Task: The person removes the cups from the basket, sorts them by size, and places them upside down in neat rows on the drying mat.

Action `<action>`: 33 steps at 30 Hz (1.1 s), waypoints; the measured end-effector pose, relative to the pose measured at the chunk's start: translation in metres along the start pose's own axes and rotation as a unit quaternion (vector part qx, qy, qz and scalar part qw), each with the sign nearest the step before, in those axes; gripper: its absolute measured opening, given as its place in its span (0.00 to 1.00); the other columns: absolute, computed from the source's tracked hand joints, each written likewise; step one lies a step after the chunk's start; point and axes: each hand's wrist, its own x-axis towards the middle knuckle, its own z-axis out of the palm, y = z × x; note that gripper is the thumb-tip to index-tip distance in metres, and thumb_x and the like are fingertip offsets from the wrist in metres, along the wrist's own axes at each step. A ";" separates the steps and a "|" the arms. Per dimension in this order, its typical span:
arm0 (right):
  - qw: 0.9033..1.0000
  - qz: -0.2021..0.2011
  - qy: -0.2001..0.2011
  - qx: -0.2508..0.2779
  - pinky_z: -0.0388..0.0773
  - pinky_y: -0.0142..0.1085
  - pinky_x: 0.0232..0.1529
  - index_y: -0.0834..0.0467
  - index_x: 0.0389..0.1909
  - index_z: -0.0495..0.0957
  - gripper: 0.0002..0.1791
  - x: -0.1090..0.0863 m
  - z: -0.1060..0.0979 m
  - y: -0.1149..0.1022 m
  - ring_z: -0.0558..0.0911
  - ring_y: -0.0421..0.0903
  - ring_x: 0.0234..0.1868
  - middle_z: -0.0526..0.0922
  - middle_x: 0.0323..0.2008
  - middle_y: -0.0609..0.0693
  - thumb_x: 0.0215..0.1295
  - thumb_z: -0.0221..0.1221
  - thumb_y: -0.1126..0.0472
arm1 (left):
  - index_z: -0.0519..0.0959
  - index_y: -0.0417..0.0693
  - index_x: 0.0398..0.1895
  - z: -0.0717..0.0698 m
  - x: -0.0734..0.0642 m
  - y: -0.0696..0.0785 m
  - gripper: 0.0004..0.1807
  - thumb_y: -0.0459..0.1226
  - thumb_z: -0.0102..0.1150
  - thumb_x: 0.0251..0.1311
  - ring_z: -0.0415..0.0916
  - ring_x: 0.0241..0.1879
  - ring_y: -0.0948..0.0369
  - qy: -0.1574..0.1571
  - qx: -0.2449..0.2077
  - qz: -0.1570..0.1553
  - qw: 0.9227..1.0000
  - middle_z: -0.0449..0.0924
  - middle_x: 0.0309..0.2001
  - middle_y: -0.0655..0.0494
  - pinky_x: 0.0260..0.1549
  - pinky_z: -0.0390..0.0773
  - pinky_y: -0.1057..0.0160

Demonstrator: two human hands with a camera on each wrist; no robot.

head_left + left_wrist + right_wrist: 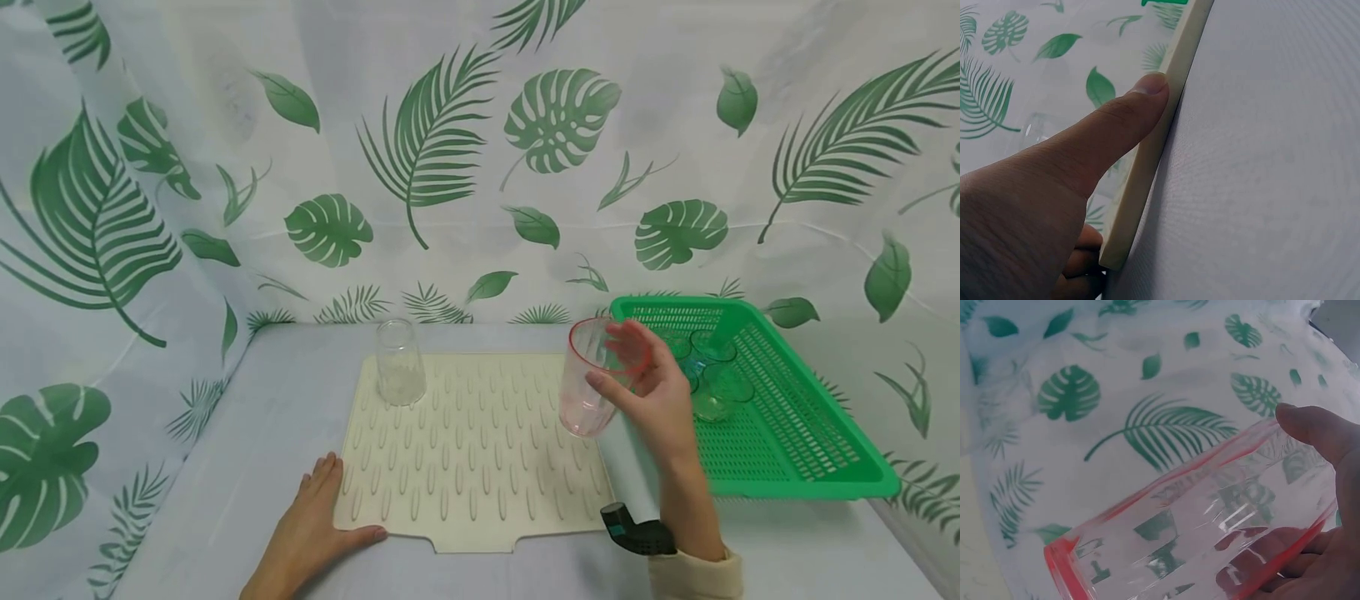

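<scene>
My right hand (656,392) grips a clear pink-tinted cup with a red rim (587,396), its fingers and thumb around the upper side. The cup is slightly tilted over the right side of a cream ridged draining board (472,475). In the right wrist view, the cup (1210,512) lies between thumb and fingers. On the front left corner of the board rests my left hand (311,525), thumb along the front edge and fingers by the left edge. The left wrist view has the thumb (1129,115) against the board's edge (1141,194). A clear glass (401,367) stands at the board's back left.
To the right of the board sits a green plastic basket (810,400) with several clear glasses (722,392) inside at its left. A leaf-patterned sheet (450,167) hangs behind the white-covered table (270,392). A dark device (637,533) is strapped to the right wrist.
</scene>
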 end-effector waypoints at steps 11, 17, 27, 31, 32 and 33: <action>0.995 -0.020 -0.072 -0.058 0.71 0.22 0.58 0.56 0.67 0.59 0.44 -0.004 0.028 0.009 0.72 0.50 0.61 0.71 0.60 0.58 0.48 0.67 0.74 | 0.53 0.33 0.70 -0.001 0.000 -0.001 0.72 0.75 0.60 0.28 0.43 0.73 0.42 0.000 -0.006 0.004 1.000 0.49 0.73 0.37 0.70 0.47 0.42; 0.994 0.003 -0.097 -0.053 0.70 0.28 0.62 0.53 0.67 0.59 0.44 -0.007 0.043 0.015 0.71 0.52 0.63 0.71 0.62 0.53 0.48 0.68 0.72 | 0.54 0.33 0.70 0.000 0.000 -0.002 0.71 0.74 0.61 0.28 0.44 0.73 0.43 0.003 -0.011 0.008 1.000 0.49 0.72 0.37 0.70 0.48 0.43; 0.989 0.010 -0.139 -0.043 0.67 0.32 0.66 0.51 0.67 0.60 0.43 -0.013 0.059 0.022 0.70 0.51 0.64 0.71 0.62 0.53 0.50 0.68 0.68 | 0.55 0.33 0.70 -0.001 0.000 0.000 0.67 0.72 0.61 0.34 0.46 0.72 0.41 0.020 -0.023 0.012 0.999 0.51 0.72 0.37 0.69 0.51 0.41; 0.987 0.012 -0.155 -0.045 0.65 0.40 0.68 0.50 0.67 0.60 0.43 -0.015 0.064 0.022 0.70 0.50 0.64 0.71 0.62 0.52 0.50 0.69 0.65 | 0.52 0.34 0.71 -0.007 0.001 0.006 0.66 0.71 0.60 0.37 0.45 0.72 0.40 0.005 -0.031 0.005 1.000 0.48 0.73 0.37 0.68 0.52 0.40; 0.986 0.012 -0.158 -0.046 0.64 0.42 0.68 0.49 0.67 0.60 0.43 -0.015 0.066 0.022 0.70 0.50 0.64 0.71 0.62 0.52 0.50 0.69 0.64 | 0.51 0.35 0.71 -0.009 0.001 0.009 0.66 0.71 0.60 0.37 0.45 0.72 0.41 0.000 -0.034 0.005 0.999 0.48 0.73 0.38 0.68 0.53 0.40; 0.986 0.011 -0.160 -0.047 0.64 0.44 0.68 0.49 0.67 0.60 0.43 -0.016 0.067 0.022 0.70 0.50 0.64 0.71 0.62 0.52 0.50 0.69 0.64 | 0.51 0.36 0.72 -0.011 0.002 0.013 0.66 0.71 0.60 0.37 0.45 0.73 0.42 -0.004 -0.039 0.006 0.999 0.47 0.73 0.39 0.68 0.54 0.40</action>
